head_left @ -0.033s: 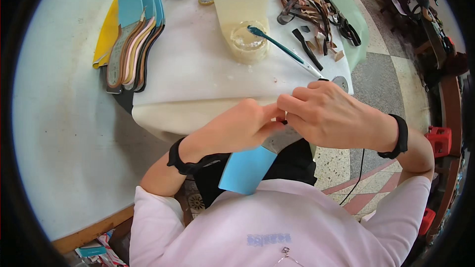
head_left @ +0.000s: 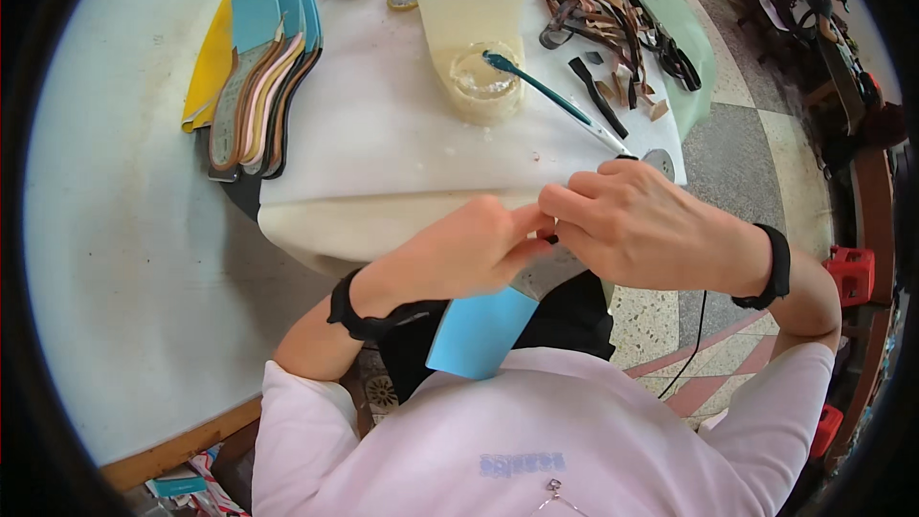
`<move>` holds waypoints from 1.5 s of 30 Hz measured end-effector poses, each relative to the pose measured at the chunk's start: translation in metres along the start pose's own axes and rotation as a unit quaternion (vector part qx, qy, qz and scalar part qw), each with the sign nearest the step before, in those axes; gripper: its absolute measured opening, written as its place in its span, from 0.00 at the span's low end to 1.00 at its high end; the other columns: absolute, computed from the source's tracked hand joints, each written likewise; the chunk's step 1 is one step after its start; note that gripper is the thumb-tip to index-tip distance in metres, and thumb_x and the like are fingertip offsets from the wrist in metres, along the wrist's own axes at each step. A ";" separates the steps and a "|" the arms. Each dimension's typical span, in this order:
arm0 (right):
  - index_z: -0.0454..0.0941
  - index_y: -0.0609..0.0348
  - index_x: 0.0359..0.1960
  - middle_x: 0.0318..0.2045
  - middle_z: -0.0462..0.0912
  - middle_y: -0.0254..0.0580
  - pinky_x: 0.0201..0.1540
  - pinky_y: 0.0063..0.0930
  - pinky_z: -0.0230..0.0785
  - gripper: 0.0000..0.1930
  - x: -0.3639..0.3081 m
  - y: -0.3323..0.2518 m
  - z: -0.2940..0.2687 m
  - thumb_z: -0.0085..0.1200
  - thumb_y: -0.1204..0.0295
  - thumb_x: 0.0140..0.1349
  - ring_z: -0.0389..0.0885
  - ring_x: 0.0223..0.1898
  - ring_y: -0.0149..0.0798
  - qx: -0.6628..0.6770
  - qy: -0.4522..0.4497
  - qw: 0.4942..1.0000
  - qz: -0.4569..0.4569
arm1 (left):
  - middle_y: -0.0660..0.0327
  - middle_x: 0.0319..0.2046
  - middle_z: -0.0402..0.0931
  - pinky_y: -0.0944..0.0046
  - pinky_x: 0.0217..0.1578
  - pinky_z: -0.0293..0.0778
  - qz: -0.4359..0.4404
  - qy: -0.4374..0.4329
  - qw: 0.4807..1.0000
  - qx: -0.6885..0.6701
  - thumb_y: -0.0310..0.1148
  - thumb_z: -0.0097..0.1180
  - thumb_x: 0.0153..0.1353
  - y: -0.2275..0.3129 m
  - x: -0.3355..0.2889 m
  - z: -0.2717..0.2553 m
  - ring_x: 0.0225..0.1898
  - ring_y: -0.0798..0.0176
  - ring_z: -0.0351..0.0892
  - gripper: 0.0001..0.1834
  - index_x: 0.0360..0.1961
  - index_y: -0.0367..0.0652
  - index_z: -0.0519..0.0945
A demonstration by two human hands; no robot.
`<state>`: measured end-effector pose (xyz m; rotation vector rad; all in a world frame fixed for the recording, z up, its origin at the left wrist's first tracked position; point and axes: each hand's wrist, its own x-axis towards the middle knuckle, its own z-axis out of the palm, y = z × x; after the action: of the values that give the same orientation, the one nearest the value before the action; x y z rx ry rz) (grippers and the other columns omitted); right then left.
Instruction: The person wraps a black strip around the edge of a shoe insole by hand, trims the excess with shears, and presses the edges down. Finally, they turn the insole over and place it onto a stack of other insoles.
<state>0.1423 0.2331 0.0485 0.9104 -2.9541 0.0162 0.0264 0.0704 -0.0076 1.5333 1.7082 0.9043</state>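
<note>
Next to nothing has changed: the scene sits slightly further right in view, as though the head shifted, while both hands keep their pose. The blue-and-grey insole (head_left: 481,333) lies below the hands, at the near edge of the desk (head_left: 364,120), its blue end against the pale shirt (head_left: 459,436). The left hand's (head_left: 469,247) thumb and forefinger look clamped on its far edge; the right hand (head_left: 627,225) is curled beside them — whether its fingertips hold anything, I cannot tell. So the close fingerwork appears to stay at one spot, with the teal-and-white brush (head_left: 546,96) lying unused.
</note>
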 end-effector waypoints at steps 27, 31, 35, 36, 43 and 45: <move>0.73 0.63 0.21 0.22 0.73 0.41 0.25 0.38 0.62 0.03 0.014 0.028 -0.040 0.54 0.82 0.43 0.74 0.26 0.49 0.262 -0.090 0.959 0.053 | 0.53 0.16 0.69 0.58 0.18 0.62 0.124 -0.023 0.990 0.060 0.31 0.60 0.53 -0.015 -0.028 -0.013 0.16 0.49 0.66 0.08 0.30 0.39 0.75; 0.73 0.64 0.21 0.23 0.73 0.41 0.26 0.37 0.61 0.03 0.009 0.027 -0.036 0.52 0.83 0.43 0.74 0.27 0.49 0.291 -0.080 0.952 0.059 | 0.53 0.15 0.68 0.59 0.17 0.61 0.128 -0.021 0.990 0.048 0.31 0.61 0.52 -0.013 -0.030 -0.013 0.15 0.49 0.65 0.09 0.30 0.39 0.75; 0.73 0.64 0.21 0.23 0.73 0.41 0.25 0.36 0.61 0.04 0.006 0.025 -0.035 0.52 0.84 0.43 0.73 0.26 0.49 0.284 -0.057 0.956 0.044 | 0.54 0.15 0.69 0.59 0.17 0.62 0.127 -0.021 0.991 0.036 0.31 0.61 0.52 -0.016 -0.032 -0.011 0.15 0.49 0.66 0.09 0.30 0.39 0.76; 0.73 0.64 0.21 0.22 0.72 0.41 0.25 0.35 0.61 0.04 0.006 0.024 -0.034 0.51 0.85 0.43 0.73 0.25 0.49 0.283 -0.053 0.956 0.047 | 0.54 0.15 0.69 0.59 0.17 0.62 0.128 -0.023 0.991 0.035 0.31 0.61 0.52 -0.015 -0.031 -0.011 0.15 0.49 0.66 0.09 0.30 0.39 0.76; 0.73 0.65 0.21 0.22 0.72 0.41 0.24 0.35 0.60 0.05 -0.001 0.025 -0.027 0.51 0.86 0.40 0.72 0.23 0.48 0.303 -0.007 0.952 0.030 | 0.52 0.14 0.67 0.58 0.17 0.62 0.134 -0.019 0.991 0.019 0.30 0.60 0.53 -0.016 -0.031 -0.012 0.15 0.48 0.65 0.08 0.29 0.38 0.74; 0.73 0.65 0.21 0.22 0.71 0.39 0.23 0.35 0.60 0.06 -0.002 0.025 -0.025 0.50 0.86 0.39 0.72 0.23 0.46 0.306 0.005 0.952 0.029 | 0.51 0.13 0.65 0.56 0.17 0.61 0.129 -0.023 0.991 0.005 0.29 0.59 0.53 -0.017 -0.032 -0.013 0.15 0.46 0.64 0.08 0.29 0.38 0.73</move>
<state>0.1315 0.2556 0.0734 0.8500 -2.9951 0.9802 0.0097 0.0370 -0.0137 1.7956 1.5075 0.9817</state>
